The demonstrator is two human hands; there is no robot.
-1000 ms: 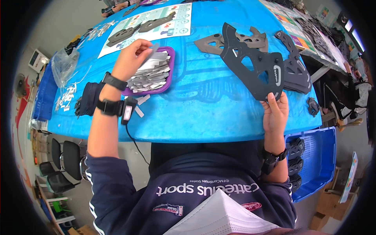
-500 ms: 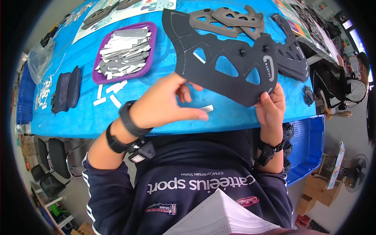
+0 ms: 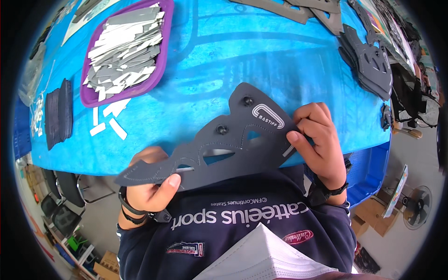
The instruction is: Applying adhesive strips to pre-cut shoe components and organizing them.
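Low over the near table edge, I hold a dark grey, flexible, stitched panel (image 3: 261,149) between both hands. It has several cut-outs, two round black snaps and a white printed mark at its right end. My left hand (image 3: 149,193) is closed on the panel's narrow left end, thumb on top and fingers underneath. At the wider right end, my right hand (image 3: 322,140) pinches the edge between thumb and fingers. The panel tilts, its left end lower and nearer to me. Its underside is hidden.
A purple tray (image 3: 164,51) heaped with white and grey strips stands left on the blue-covered table. Loose white strips (image 3: 117,129) and a dark stack (image 3: 59,114) lie near it. Stacked dark panels (image 3: 373,70) are at right; grey panels (image 3: 280,8) lie at the back. A blue crate (image 3: 373,168) stands below right.
The panel has come down and nearer to me, turning so its snaps face away toward the table. My left hand, earlier with fingers apart, now grips its left end. The view has shifted.
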